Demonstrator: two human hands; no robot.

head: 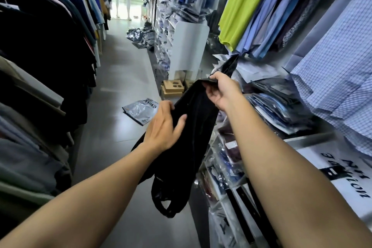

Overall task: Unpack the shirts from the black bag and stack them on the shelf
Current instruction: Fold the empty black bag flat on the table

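1. A narrow aisle is seen: dark clothes hang on the left rack (40,50), lime and blue shirts (261,10) hang on the right, and a packaged shirt (141,111) lies on the floor (120,78).
2. The shelf (306,139) at the right is crowded with stacked bagged shirts (281,106).
3. The black bag (189,137) is held up over the aisle, just beside the shelf, hanging limp with its handles at the bottom.
4. The grip of the right hand (223,92) is closed on the bag's upper edge; the left hand (163,127) is clasped around its middle.
5. Writing on the floor packet and the white sign (342,175) is seen upside down and cannot be read surely.
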